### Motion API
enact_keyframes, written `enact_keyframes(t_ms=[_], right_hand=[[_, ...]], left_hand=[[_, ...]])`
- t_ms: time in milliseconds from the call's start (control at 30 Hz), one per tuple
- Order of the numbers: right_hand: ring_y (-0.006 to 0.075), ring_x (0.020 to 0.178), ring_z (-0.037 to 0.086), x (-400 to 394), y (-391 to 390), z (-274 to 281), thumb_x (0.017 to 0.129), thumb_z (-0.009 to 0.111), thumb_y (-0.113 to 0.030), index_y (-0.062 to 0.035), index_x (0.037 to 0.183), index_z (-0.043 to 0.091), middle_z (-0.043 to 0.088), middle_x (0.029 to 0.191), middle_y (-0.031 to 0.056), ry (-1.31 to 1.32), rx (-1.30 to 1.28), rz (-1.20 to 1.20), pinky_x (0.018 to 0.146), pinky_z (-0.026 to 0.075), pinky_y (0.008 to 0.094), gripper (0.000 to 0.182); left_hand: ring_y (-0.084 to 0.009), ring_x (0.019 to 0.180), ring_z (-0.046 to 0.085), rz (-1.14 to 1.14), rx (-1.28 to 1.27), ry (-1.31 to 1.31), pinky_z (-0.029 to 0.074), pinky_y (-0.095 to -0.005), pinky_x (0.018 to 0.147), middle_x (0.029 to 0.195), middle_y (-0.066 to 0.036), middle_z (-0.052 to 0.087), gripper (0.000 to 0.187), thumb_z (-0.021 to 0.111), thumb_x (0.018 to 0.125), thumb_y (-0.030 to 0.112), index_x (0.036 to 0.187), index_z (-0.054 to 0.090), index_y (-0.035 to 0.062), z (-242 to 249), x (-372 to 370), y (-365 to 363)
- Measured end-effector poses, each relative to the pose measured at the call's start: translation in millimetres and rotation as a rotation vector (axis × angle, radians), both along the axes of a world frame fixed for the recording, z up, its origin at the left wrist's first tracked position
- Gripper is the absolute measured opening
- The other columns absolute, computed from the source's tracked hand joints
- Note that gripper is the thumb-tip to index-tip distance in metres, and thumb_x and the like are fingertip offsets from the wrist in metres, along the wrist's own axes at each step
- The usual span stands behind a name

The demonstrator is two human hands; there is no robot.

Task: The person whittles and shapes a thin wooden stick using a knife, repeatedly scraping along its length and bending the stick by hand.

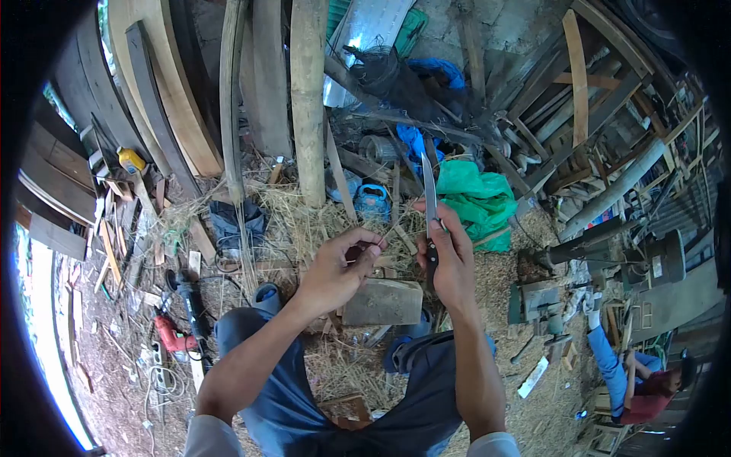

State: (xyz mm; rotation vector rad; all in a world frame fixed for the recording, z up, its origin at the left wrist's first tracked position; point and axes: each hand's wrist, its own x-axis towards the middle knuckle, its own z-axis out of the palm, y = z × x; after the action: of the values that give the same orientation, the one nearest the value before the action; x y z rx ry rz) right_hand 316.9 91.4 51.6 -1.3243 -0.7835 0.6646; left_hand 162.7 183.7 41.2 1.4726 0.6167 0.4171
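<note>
The right hand point(451, 255) is closed around the black handle of a knife point(430, 190), thumb laid near the base of the blade, which points up and away from the body. The left hand point(339, 266) pinches what appears to be a thin strip point(383, 242) between thumb and fingertip, with little gap left; whether the strip reaches the right hand cannot be told. Both hands are raised beyond a wooden block point(382, 302) lying between the knees, the knife well apart from the left fingertips. In this inspector's judgement, good handling calls for a firm pinch close to the working point, short strokes led away from the left fingers, and the blade kept clear of both legs
</note>
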Motion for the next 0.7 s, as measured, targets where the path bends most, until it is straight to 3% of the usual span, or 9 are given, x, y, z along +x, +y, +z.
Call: enact_keyframes(t_ms=[33,133,300,467,633,700], right_hand=[[0.0007,0.054,0.037,2.7,2.0,-3.0,0.099,0.042,-0.019,-0.008,0.117,0.057,0.061,0.081,0.0008,-0.1,0.047,-0.029,0.046,0.028,0.018,0.025],[0.0009,0.05,0.036,6.4,-2.8,3.5,0.099,0.043,-0.019,-0.0086,0.121,0.053,0.062,0.079,0.0032,-0.069,-0.021,-0.013,0.045,0.028,0.0181,0.027],[0.0009,0.049,0.035,-0.6,-5.2,9.2,0.098,0.046,-0.022,-0.0061,0.129,0.042,0.06,0.072,0.0061,0.149,-0.135,0.101,0.044,0.026,0.0176,0.035],[0.0031,0.05,0.037,-0.2,-3.1,8.1,0.097,0.049,-0.02,-0.0013,0.111,0.057,0.055,0.071,0.0041,0.204,-0.048,0.132,0.044,0.027,0.0181,0.024],[0.0044,0.05,0.037,8.4,-4.3,16.0,0.096,0.051,-0.018,-0.0024,0.112,0.057,0.054,0.07,0.0011,0.317,-0.008,-0.001,0.043,0.026,0.0186,0.023],[0.0042,0.051,0.038,-1.5,-4.8,12.8,0.095,0.052,-0.018,-0.0027,0.112,0.057,0.055,0.069,0.0005,0.26,-0.176,0.203,0.043,0.026,0.0186,0.023]], left_hand=[[-0.0059,0.061,0.047,0.006,-0.005,-0.01,0.04,-0.0236,0.054,0.072,0.0,0.053,0.024,0.05,0.096,0.014,0.114,0.058,-0.0006,0.6,0.2,1.0],[-0.0057,0.062,0.048,0.015,0.104,0.014,0.042,-0.0235,0.056,0.073,-0.001,0.054,0.02,0.052,0.096,0.013,0.109,0.059,-0.0003,1.3,-0.2,3.3],[-0.0083,0.064,0.052,0.066,0.326,-0.118,0.043,-0.0251,0.058,0.082,-0.004,0.061,0.016,0.057,0.092,0.01,0.104,0.062,0.0019,-11.1,4.1,3.9],[-0.0103,0.068,0.055,0.093,0.426,-0.107,0.044,-0.0265,0.062,0.086,-0.007,0.064,0.015,0.061,0.089,0.009,0.101,0.064,0.0022,-4.0,0.5,5.6],[-0.0113,0.068,0.056,0.063,0.355,-0.014,0.044,-0.0269,0.062,0.086,-0.008,0.064,0.013,0.063,0.087,0.01,0.097,0.064,0.0012,7.0,-6.4,9.9],[-0.0133,0.066,0.055,0.146,0.465,-0.072,0.043,-0.0273,0.061,0.083,-0.008,0.062,0.012,0.065,0.084,0.007,0.095,0.064,0.0011,3.9,-5.5,8.3]])
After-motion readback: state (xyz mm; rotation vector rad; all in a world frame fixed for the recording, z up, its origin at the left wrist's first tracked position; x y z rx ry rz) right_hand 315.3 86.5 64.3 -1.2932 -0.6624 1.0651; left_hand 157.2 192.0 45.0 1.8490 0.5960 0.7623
